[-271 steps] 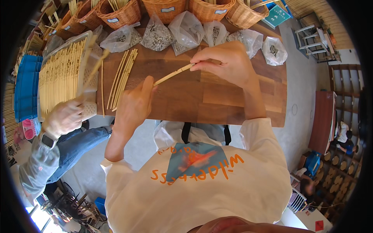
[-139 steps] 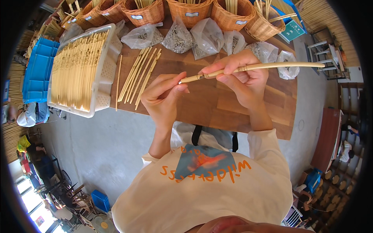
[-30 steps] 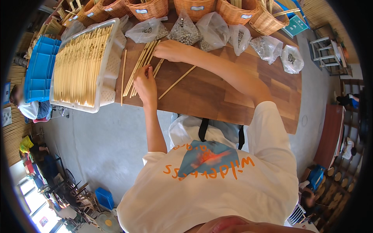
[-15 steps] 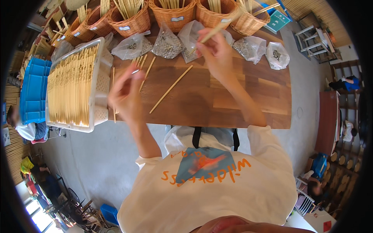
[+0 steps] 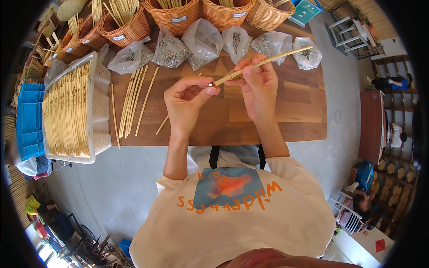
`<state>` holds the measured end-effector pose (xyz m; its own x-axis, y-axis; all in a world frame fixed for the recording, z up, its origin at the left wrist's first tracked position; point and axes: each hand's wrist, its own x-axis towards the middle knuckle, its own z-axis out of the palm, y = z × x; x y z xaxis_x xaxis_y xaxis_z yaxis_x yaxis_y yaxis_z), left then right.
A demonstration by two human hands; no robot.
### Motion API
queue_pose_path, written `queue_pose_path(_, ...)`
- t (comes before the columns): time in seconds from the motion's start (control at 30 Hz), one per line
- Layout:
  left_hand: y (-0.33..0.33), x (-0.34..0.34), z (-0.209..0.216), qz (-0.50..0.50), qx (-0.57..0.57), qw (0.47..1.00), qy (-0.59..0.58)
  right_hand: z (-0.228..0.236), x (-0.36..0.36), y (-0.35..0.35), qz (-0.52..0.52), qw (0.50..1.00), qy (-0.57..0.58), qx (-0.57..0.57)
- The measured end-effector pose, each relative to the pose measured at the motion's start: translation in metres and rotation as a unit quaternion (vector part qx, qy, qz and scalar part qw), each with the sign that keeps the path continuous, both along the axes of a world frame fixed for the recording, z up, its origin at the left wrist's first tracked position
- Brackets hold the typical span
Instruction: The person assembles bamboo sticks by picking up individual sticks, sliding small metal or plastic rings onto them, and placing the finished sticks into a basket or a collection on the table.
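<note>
Two hands on one bamboo stick

Lowest in the frame, a cream shirt [image 5: 250, 219] fills the bottom centre. Above it, the left hand [image 5: 187, 105] pinches a small dark piece at the near end of a bamboo stick [image 5: 261, 64]. The right hand [image 5: 258, 85] grips that stick, which slants toward the upper right. On the wooden table [image 5: 295, 120], loose sticks [image 5: 134, 102] lie left of centre. Farther up, clear bags [image 5: 203, 40] and wicker baskets [image 5: 176, 15] line the top.

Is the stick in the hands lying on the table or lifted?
Lifted: the right hand grips the stick above the table; the left hand pinches its end.
</note>
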<state>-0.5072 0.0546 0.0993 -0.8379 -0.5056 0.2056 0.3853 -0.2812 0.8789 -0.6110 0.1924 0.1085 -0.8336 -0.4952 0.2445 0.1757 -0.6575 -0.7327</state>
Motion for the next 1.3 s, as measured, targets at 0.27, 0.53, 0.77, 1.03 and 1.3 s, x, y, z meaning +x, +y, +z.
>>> queue_pose_path(0.27,0.004,0.009,0.009,0.047,-0.044,0.998,-0.009,0.009,0.009,0.006,-0.036,0.997,0.060,0.039)
queue_pose_path(0.53,0.006,0.017,0.017,0.043,-0.086,0.995,0.009,0.018,0.022,0.017,-0.058,0.986,0.149,0.043)
queue_pose_path(0.77,0.007,0.007,0.005,0.087,-0.192,0.978,-0.004,0.027,0.000,0.005,-0.028,0.985,0.118,0.119)
queue_pose_path(1.03,-0.013,-0.006,0.011,0.119,-0.145,0.980,-0.062,0.069,-0.056,-0.033,-0.029,0.911,0.330,0.246)
queue_pose_path(1.3,-0.043,-0.006,-0.046,0.158,-0.079,0.979,-0.103,0.068,-0.080,-0.064,-0.076,0.834,0.460,0.295)
